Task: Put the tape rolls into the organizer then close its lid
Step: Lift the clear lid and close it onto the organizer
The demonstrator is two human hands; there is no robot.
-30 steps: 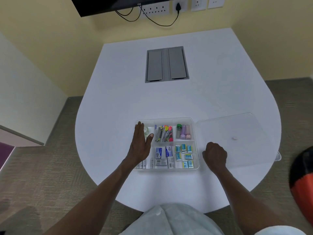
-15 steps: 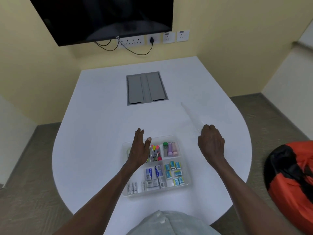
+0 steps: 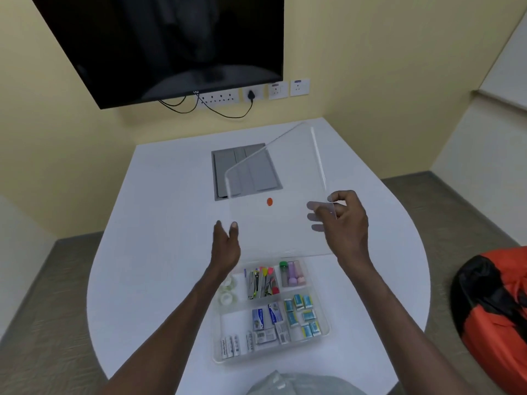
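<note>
Our left hand has lifted off the organizer's left side, where it lay flat a second ago, and now hovers open, fingers spread, reaching toward the lid's left edge without quite touching it as far as we can tell. Just below its wrist, the two tape rolls already sit in the organizer's top-left compartment, so we judge the first half of the task done. The rolls are small clear rings with a pale green tint.

To the right of that hand, the lid has come up from the table, where it lay flat beside the organizer a second ago. It now hangs tilted in the air above and beyond the open organizer, a thin, stiff, transparent sheet with rounded corners and a small orange dot near its middle. The organizer beneath is clear plastic too, divided into compartments of pens, small boxes and batteries.

Furthest right, our right hand pinches the lid's right edge, thumb on top and fingers visible through the plastic. What remains is lowering the lid onto the organizer.
</note>
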